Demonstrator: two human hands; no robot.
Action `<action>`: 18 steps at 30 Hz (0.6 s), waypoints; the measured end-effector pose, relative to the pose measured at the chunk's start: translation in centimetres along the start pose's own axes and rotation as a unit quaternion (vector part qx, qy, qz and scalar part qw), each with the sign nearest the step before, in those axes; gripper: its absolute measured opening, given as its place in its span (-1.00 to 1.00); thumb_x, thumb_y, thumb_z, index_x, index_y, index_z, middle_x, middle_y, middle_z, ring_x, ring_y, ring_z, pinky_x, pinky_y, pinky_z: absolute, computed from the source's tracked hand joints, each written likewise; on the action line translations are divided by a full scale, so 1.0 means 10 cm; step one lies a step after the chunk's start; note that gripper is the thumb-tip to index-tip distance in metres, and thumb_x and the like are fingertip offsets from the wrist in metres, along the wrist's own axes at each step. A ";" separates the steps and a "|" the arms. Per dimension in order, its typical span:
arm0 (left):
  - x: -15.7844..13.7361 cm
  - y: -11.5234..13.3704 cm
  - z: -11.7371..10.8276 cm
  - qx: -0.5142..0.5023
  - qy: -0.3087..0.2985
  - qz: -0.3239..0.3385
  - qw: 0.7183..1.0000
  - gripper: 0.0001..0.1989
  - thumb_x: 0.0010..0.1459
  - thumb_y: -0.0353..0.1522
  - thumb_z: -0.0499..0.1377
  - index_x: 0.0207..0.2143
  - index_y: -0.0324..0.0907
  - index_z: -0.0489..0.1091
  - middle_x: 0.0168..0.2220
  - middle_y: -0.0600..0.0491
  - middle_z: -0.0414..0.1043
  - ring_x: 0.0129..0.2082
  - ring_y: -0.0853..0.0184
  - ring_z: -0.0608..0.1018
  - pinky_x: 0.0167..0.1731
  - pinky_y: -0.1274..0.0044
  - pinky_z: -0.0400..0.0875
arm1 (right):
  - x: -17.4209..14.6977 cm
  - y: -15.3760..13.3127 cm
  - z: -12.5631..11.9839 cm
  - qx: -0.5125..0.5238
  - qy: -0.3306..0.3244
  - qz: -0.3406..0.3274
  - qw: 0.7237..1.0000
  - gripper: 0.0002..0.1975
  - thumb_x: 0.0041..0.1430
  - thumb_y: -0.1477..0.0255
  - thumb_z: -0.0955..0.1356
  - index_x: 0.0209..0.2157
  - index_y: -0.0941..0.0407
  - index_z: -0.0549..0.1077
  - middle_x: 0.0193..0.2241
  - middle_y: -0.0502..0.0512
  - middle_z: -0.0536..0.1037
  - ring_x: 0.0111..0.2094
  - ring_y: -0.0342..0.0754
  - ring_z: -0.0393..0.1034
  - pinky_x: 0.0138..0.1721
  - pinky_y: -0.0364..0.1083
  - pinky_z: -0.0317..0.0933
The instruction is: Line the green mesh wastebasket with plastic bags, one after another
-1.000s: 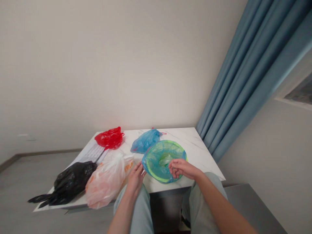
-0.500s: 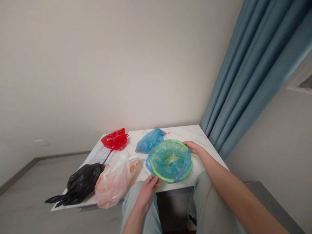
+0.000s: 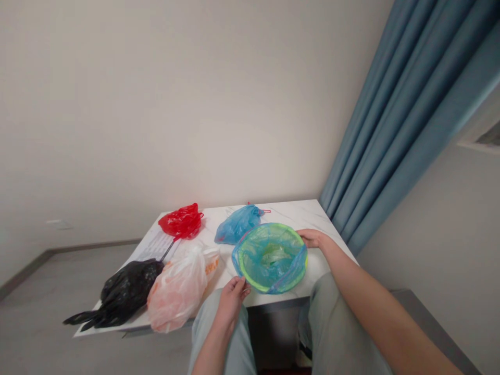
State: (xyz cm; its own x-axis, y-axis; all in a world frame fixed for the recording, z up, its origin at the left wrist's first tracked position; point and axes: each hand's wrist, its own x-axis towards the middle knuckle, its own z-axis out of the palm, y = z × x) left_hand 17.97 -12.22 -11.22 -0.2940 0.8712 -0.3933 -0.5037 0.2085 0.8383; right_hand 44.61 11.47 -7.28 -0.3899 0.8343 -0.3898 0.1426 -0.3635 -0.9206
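A round bright-green bin (image 3: 307, 261) stands near the front edge of the table, with its opening tilted toward me. A translucent blue plastic bag (image 3: 258, 253) lines it and folds over the rim, bunching on the left and lower right. My left hand (image 3: 233, 291) pinches the bag's edge at the lower left of the rim. At the upper right, my right hand (image 3: 312, 238) grips the side of the bin, its fingertips partly hidden behind it. Just behind the bin lies a filled blue plastic bag (image 3: 237, 225) with red drawstrings.
On the left of the white marbled table (image 3: 289, 207) are a red bag (image 3: 182, 221), a knotted black bag (image 3: 127, 291) over the front left corner, and a white bag (image 3: 177, 297) with pinkish contents. A printed sheet (image 3: 154, 246) lies beneath. A blue curtain (image 3: 375, 120) hangs right.
My left hand has slid a little to the left and up along the rim, at the bag's edge. My right hand stays at the bin's right side. The view has shifted slightly.
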 end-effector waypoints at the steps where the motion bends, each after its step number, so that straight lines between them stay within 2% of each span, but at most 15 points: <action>1: 0.00 0.00 0.00 0.005 0.006 0.005 1.000 -0.55 -0.29 -0.09 0.46 -0.58 -0.20 0.37 -0.55 0.08 0.41 -0.49 0.39 0.45 -0.40 0.56 0.35 | 0.00 0.01 -0.01 -0.012 -0.012 0.018 1.000 -0.97 -0.04 0.51 0.43 -0.49 0.13 0.49 -0.58 0.03 0.57 -0.43 -0.01 0.51 -0.24 -0.04 0.41; 5: -0.02 0.00 0.02 0.067 0.027 0.062 0.995 -0.56 -0.20 -0.05 0.39 -0.57 -0.20 0.35 -0.56 0.09 0.38 -0.50 0.38 0.42 -0.39 0.54 0.33 | 0.00 0.05 0.01 -0.044 0.028 0.024 0.998 -0.91 -0.07 0.53 0.39 -0.56 0.12 0.41 -0.66 0.00 0.48 -0.55 -0.08 0.43 -0.40 -0.12 0.37; 8: -0.09 0.06 0.05 0.161 0.048 0.134 0.977 -0.65 -0.09 -0.11 0.30 -0.60 -0.18 0.33 -0.62 0.13 0.31 -0.53 0.38 0.36 -0.43 0.55 0.27 | -0.02 0.05 0.06 -0.074 0.118 -0.023 0.990 -0.87 -0.03 0.50 0.37 -0.58 0.10 0.33 -0.74 -0.10 0.36 -0.68 -0.17 0.25 -0.59 -0.20 0.17; 11: -0.19 0.14 0.09 0.216 0.063 0.187 0.956 -0.74 -0.04 -0.22 0.20 -0.64 -0.15 0.28 -0.65 0.16 0.22 -0.56 0.39 0.30 -0.49 0.56 0.18 | -0.08 0.02 0.10 -0.107 0.191 -0.087 0.972 -0.90 -0.04 0.46 0.37 -0.50 0.08 0.33 -0.76 -0.17 0.30 -0.74 -0.21 0.12 -0.67 -0.22 -0.03; 15: -0.21 0.15 0.09 0.186 0.037 0.189 0.964 -0.73 -0.04 -0.26 0.16 -0.69 -0.16 0.24 -0.67 0.15 0.18 -0.57 0.39 0.28 -0.51 0.57 0.17 | -0.22 -0.02 0.19 -0.131 0.216 -0.162 0.954 -0.87 -0.02 0.36 0.35 -0.39 0.06 0.34 -0.73 -0.18 0.33 -0.73 -0.19 0.12 -0.66 -0.21 -0.06; 18: -0.15 0.10 0.04 0.081 -0.001 0.147 0.986 -0.76 -0.03 -0.23 0.19 -0.62 -0.18 0.33 -0.63 0.14 0.24 -0.57 0.40 0.31 -0.54 0.58 0.20 | -0.31 -0.04 0.27 -0.125 0.201 -0.214 0.948 -0.76 -0.04 0.29 0.35 -0.30 0.06 0.35 -0.69 -0.17 0.39 -0.72 -0.18 0.15 -0.65 -0.19 -0.02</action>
State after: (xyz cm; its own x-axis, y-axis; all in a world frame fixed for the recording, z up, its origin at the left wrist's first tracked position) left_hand 18.23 -13.07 -9.61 -0.4058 0.9057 -0.1228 -0.2611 0.0139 0.9652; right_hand 43.33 7.95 -5.67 -0.0904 0.9920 0.0885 0.2796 0.1106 -0.9537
